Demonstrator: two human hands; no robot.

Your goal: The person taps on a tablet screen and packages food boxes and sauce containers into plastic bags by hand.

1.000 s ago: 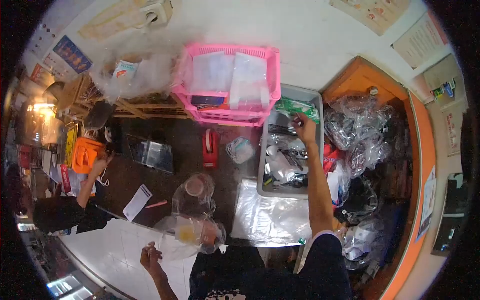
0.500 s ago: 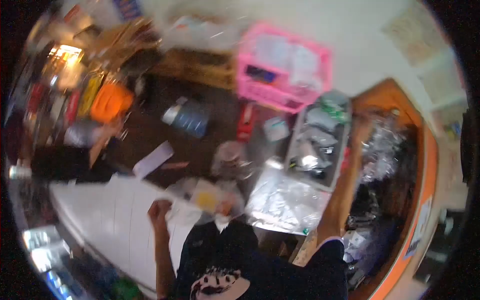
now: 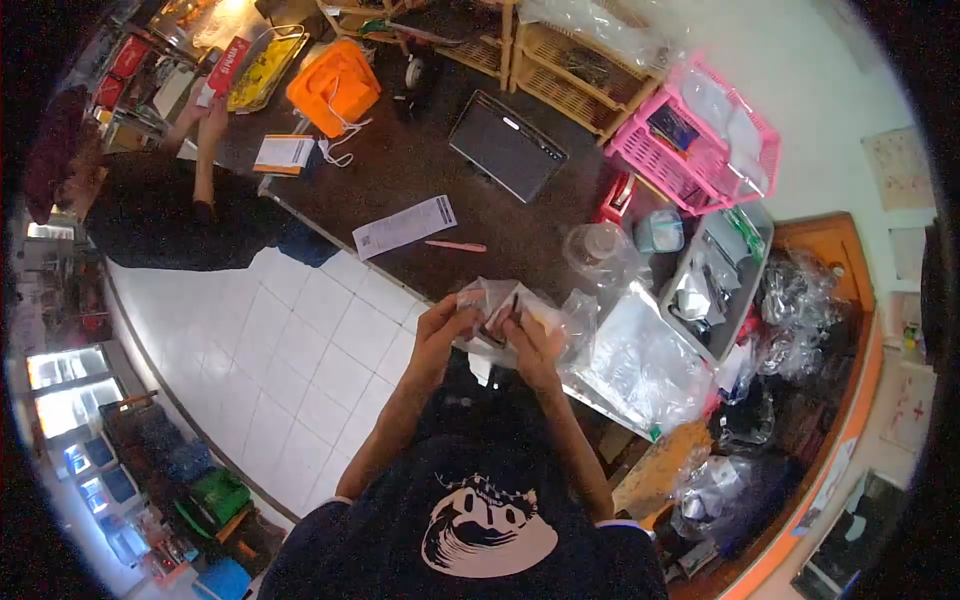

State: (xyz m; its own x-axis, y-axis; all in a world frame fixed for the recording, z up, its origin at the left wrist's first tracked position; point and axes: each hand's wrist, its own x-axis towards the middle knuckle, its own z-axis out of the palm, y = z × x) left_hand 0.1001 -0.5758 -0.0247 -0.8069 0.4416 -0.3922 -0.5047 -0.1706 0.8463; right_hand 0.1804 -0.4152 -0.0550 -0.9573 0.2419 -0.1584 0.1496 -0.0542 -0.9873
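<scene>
Both of my hands are at the front edge of the dark table, closed on a clear plastic bag (image 3: 545, 318) with something orange and pale inside. My left hand (image 3: 443, 330) grips the bag's left side, and my right hand (image 3: 532, 350) pinches its right side a short way off. A thin dark item shows between my fingers, too small to name. Just right of the bag are a clear round plastic container (image 3: 602, 243) and a stack of clear plastic sheets (image 3: 645, 360). Beyond my hands lie a printed paper slip (image 3: 405, 227) and a pink pen (image 3: 456, 245).
A grey tray (image 3: 715, 285) of packets stands right, below a pink basket (image 3: 700, 135). A black tablet-like device (image 3: 507, 145), a red tape dispenser (image 3: 617, 198) and an orange container (image 3: 335, 87) are on the table. At left, another person (image 3: 180, 210) holds a red-and-white packet.
My right hand has come from the grey tray to the plastic bag, and my left hand has closed on the bag too. The view has turned, and the other person now holds a packet.
</scene>
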